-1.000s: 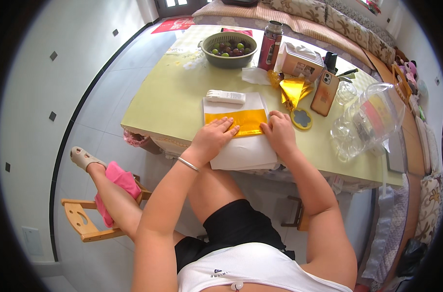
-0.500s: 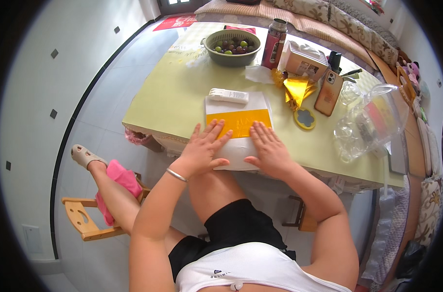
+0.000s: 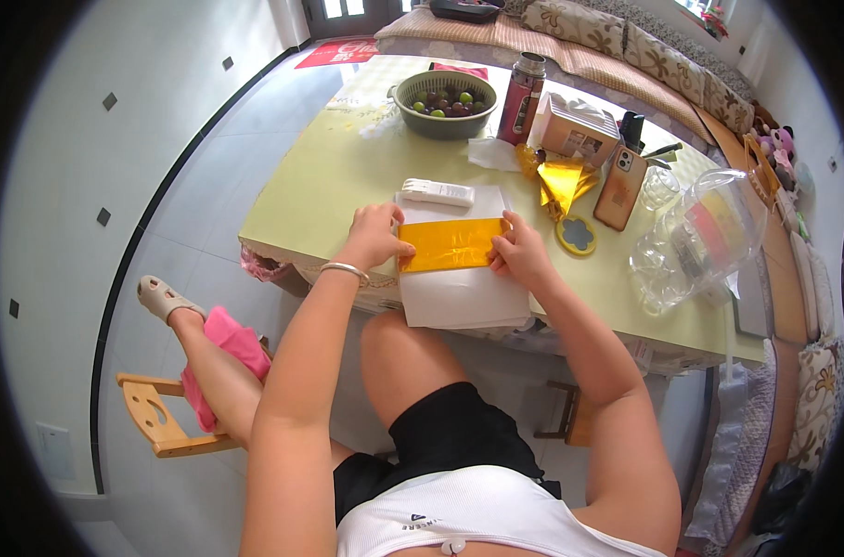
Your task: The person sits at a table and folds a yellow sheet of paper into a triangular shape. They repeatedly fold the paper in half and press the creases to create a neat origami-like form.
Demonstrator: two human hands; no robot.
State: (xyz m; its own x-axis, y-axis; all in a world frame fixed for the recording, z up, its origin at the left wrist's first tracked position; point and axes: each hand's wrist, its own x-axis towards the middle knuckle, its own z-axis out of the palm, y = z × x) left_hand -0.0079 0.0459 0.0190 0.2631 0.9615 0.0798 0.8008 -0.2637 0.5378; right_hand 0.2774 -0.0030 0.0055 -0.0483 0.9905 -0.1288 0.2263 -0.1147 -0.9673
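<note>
A shiny golden-yellow rectangular sheet [image 3: 451, 245] lies crosswise over white paper [image 3: 461, 299] at the table's near edge. My left hand [image 3: 373, 237] grips its left end, thumb below and fingers above. At the right end, my right hand [image 3: 522, 249] pinches the sheet between thumb and fingers. Just beyond the sheet, a white oblong object [image 3: 438, 192] rests on the paper's far part; its kind is unclear. To the right lie a crumpled golden foil piece [image 3: 561, 184] and a small yellow-rimmed flower-shaped mirror [image 3: 577, 235].
Farther back stand a colander of grapes [image 3: 443, 119], a dark red thermos [image 3: 521, 97] and a tissue box [image 3: 579, 127]. A phone [image 3: 620, 188] leans near the box. A large clear plastic bottle [image 3: 695, 243] lies at the right. A wooden chair [image 3: 154, 418] stands lower left.
Both hands have gone from lying flat on the golden-yellow sheet to holding its two ends. The hands have spread farther apart, and the view has shifted slightly.
</note>
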